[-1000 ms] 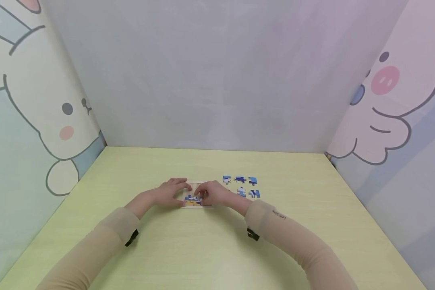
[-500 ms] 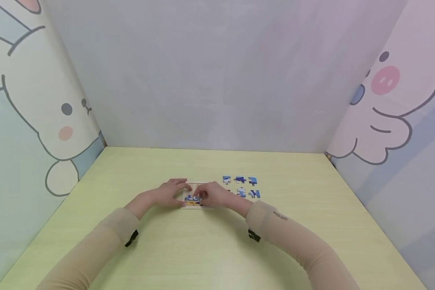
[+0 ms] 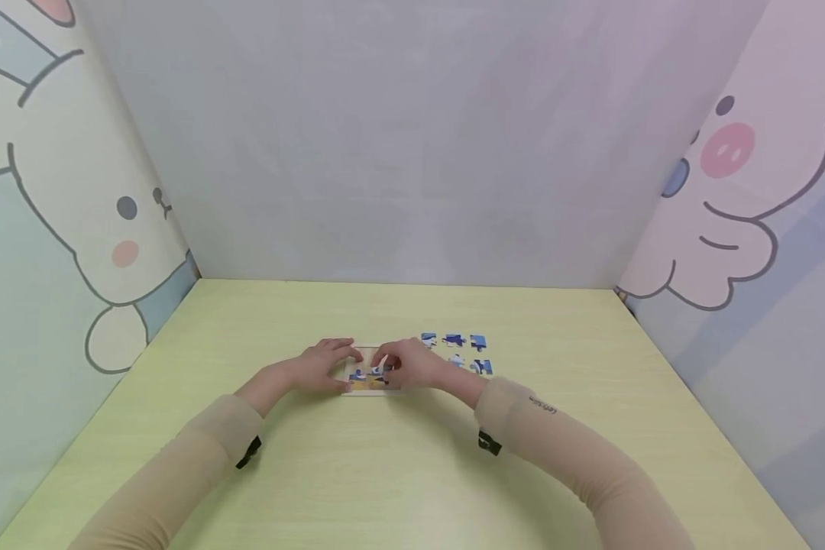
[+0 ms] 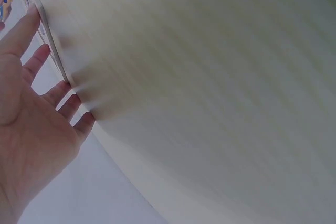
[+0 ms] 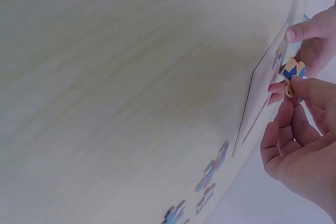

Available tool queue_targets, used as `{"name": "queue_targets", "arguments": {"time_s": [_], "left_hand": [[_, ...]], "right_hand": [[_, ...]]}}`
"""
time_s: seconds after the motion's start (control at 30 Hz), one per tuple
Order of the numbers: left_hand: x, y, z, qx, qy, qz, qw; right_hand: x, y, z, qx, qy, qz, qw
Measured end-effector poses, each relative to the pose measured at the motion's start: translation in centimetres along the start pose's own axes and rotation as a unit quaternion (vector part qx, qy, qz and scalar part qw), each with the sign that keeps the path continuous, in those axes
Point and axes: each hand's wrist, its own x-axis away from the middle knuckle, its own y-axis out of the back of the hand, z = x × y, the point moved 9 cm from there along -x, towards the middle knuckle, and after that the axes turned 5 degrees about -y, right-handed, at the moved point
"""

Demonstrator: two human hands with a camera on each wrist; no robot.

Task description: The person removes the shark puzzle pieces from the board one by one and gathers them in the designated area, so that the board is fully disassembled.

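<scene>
A shallow pale puzzle tray (image 3: 373, 394) lies flat on the table, with yellow and blue jigsaw pieces (image 3: 359, 384) along its near side. My left hand (image 3: 321, 367) spreads around the tray's left end, thumb at the near corner and fingers toward the far side. In the left wrist view its fingertips (image 4: 88, 116) reach down beside the tray's edge. Over the right half of the tray, my right hand (image 3: 412, 365) pinches a blue and tan puzzle piece (image 5: 293, 70) between thumb and fingers. That piece is tilted in the right wrist view.
Right of the tray lie several loose puzzle pieces (image 3: 455, 341) in two rows, partly hidden by my right forearm. The pale yellow table (image 3: 412, 466) meets a grey back wall (image 3: 412, 176) and cartoon-printed side walls.
My right hand has shifted slightly up and to the right, showing more of the pieces in the tray's near part. My left hand stays in place.
</scene>
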Motion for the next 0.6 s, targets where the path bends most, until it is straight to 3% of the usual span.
{"name": "queue_targets", "arguments": {"time_s": [0.6], "left_hand": [[0.0,-0.2,0.1,-0.002,-0.001,-0.002,1.0]], "right_hand": [[3.9,3.8,-1.6,0.001,0.009,0.004,1.0]]}}
